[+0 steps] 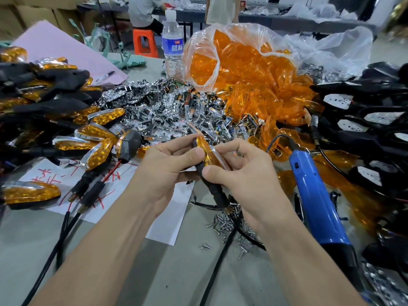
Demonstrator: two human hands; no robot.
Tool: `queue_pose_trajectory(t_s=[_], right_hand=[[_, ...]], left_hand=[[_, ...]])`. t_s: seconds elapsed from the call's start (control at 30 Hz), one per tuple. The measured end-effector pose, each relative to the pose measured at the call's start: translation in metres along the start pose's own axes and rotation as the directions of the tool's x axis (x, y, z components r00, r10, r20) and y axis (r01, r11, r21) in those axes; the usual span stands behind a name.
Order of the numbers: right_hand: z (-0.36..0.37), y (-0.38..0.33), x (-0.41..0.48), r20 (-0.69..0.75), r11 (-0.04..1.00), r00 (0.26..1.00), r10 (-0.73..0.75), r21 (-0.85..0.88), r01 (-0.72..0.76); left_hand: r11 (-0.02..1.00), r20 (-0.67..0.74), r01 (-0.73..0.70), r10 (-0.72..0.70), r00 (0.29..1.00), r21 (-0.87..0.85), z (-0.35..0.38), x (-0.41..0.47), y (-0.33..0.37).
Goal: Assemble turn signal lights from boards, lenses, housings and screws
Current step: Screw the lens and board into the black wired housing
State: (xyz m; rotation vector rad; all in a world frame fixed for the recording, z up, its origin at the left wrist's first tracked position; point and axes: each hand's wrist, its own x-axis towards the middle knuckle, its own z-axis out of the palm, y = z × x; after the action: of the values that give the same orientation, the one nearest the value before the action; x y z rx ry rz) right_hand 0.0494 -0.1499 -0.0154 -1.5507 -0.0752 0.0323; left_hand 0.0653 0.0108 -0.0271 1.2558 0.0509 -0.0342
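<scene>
Dozens of finished lights [97, 138] lie piled at the left of the bench [26, 235], yet heaps of lenses [240, 69], housings [362, 129] and screws [227, 223] wait, so I judge much remains; my left hand [167, 166] and right hand [240, 175] both clamp one half-built light [207, 151] near centre.

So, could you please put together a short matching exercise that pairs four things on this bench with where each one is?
Things
1. water bottle
2. blue screwdriver
3. loose screws
4. turn signal light

Places
A. gripped between the left hand and the right hand
B. lying on the table, to the right of the right hand
C. standing upright beside the bag of orange lenses
D. scattered on the table beneath the right wrist

Pairs: 1-C, 2-B, 3-D, 4-A
</scene>
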Motion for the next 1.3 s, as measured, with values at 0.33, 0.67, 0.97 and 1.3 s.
queue_pose_trajectory(t_s=[0.33, 0.67, 0.97, 1.3], right_hand=[[0.014, -0.006, -0.006, -0.003, 0.826, 0.954, -0.301, -0.502, 0.258], [0.016, 0.006, -0.001, -0.044, 0.927, 0.999, -0.026, -0.375, 0.008], [-0.004, -0.002, 0.007, 0.078, 0.992, 0.992, 0.097, 0.072, -0.103], [0.002, 0.006, 0.008, 0.003, 0.996, 0.999, 0.052, 0.077, -0.052]], left_hand=[[0.999, 0.018, -0.034, 0.034, 0.999, 0.027, 0.005, 0.001, 0.006], [0.999, -0.196, -0.038, 0.031, 0.98, -0.031, 0.012, 0.004, 0.002], [0.977, 0.011, -0.174, 0.174, 0.985, 0.126, 0.006, 0.004, 0.008], [0.999, 0.012, -0.035, 0.035, 0.999, -0.039, 0.002, 0.007, 0.011]])
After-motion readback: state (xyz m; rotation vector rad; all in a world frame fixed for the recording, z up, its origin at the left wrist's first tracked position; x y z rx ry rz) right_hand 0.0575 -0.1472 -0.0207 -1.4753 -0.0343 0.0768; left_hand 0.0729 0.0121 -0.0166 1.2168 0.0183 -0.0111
